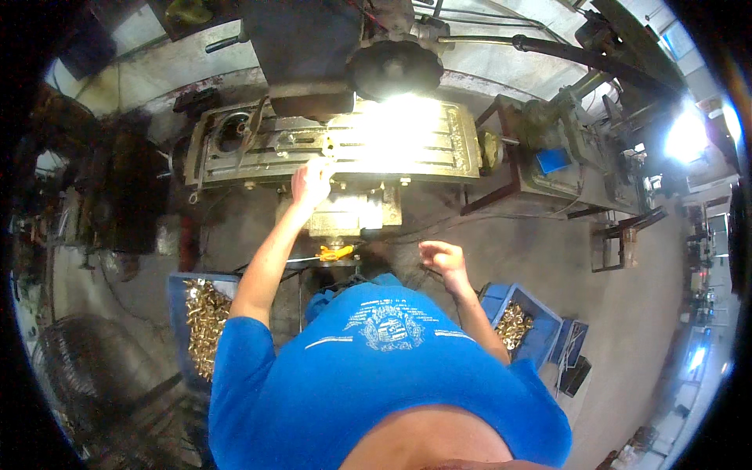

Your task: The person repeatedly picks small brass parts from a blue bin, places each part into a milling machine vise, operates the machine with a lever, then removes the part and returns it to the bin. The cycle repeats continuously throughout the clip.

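Slotted table (pixel 376 168) runs left-right, left hand (pixel 311 183) at its front edge; can't tell whether fingers (pixel 322 166) grasp anything.

Glare hides part of the machine table (pixel 465 145); the left hand (pixel 312 183) looks washed out.

Left hand grip (pixel 312 184) at front edge of the slotted metal surface (pixel 462 141), fingers bunched just below a small brass-coloured piece (pixel 330 146); glare blurs contact, can't tell if anything's held. Right hand grip (pixel 445 258) off to the right, in front of the torso, fingers curled, well apart from the surface; contents unclear. Orange-yellow item (pixel 337 253) below the surface, between the forearms. Blue bins both sides: left bin (pixel 179 313) and right bin (pixel 542 333), each with brass-coloured parts. Dark round machine part (pixel 394 69) above the surface. Flat blue item (pixel 553 160) on the stand at right.
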A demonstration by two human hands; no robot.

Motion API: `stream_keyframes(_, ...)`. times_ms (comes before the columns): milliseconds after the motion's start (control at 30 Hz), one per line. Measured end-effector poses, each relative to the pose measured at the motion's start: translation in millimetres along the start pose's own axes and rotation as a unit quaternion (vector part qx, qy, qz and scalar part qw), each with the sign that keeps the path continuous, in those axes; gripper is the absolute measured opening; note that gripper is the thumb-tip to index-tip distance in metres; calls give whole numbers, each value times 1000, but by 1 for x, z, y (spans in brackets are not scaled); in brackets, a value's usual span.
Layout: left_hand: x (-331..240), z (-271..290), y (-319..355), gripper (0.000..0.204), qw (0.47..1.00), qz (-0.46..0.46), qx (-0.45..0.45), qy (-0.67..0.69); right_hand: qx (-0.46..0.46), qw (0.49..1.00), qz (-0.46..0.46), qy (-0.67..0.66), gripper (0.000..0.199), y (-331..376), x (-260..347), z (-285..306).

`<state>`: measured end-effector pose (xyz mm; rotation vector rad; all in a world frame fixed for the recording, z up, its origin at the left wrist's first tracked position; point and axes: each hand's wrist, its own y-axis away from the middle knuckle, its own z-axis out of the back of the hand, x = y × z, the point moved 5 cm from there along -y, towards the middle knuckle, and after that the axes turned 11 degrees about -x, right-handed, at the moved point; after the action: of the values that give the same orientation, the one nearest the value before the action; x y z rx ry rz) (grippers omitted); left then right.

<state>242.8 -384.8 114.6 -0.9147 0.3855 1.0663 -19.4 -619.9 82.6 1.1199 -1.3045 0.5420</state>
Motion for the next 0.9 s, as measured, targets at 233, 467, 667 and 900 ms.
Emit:
stream_keyframes(233, 19, -25, -33, 15, 996, 4, 8, -83, -57, 994, -69, 69, 44, 29, -32, 42)
stream_keyframes(467, 1, -23, -50, 18, 994, 21, 32, -105, -63, 987, -29, 147, 42, 31, -28, 52)
stream_keyframes(667, 5, -25, -54, 17, 991, 43, 50, -116, -57, 979, -8, 194, 43, 26, -24, 47)
stream_keyframes(900, 21, -27, -46, 23, 994, 97, 3, -59, -54, 975, 50, 210, 45, 23, 1, 57)
